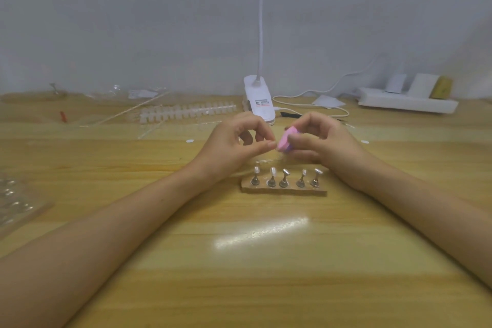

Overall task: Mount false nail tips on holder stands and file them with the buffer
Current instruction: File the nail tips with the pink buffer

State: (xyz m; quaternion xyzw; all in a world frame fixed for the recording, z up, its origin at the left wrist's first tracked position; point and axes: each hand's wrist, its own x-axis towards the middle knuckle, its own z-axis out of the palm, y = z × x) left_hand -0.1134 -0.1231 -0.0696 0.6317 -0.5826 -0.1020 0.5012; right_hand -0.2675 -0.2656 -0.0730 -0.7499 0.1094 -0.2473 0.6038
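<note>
Both forearms reach in from the near edge and meet over the middle of the tabletop point(239, 287), wrists raised, the 2 hands close together. The right hand point(323, 141) curls its fingers and thumb round a pink buffer point(286, 138), holding it tilted with one end toward the other hand. The left hand point(237, 141) has its fingers curled, thumb and forefinger brought together right at the buffer's edge. Whether a nail tip sits in that pinch is too small and blurred to tell.

Just in front of the hands, nearer the camera, 5 metal holder stands point(285, 180) stand in a row on a narrow base strip point(282, 190); pale pieces show on their tilted tops.

Farther back lies a long strip of clear nail tips point(186, 110), with thin sticks beside it. A white clip lamp point(259, 100) stands behind the hands, its neck rising up the wall point(133, 21). A white cable point(314, 92) runs from it toward a white power strip point(407, 102) at the right. A clear plastic tray point(16, 202) lies at the left edge. The tabletop is pale wood grain with a bright glare patch near the front.
</note>
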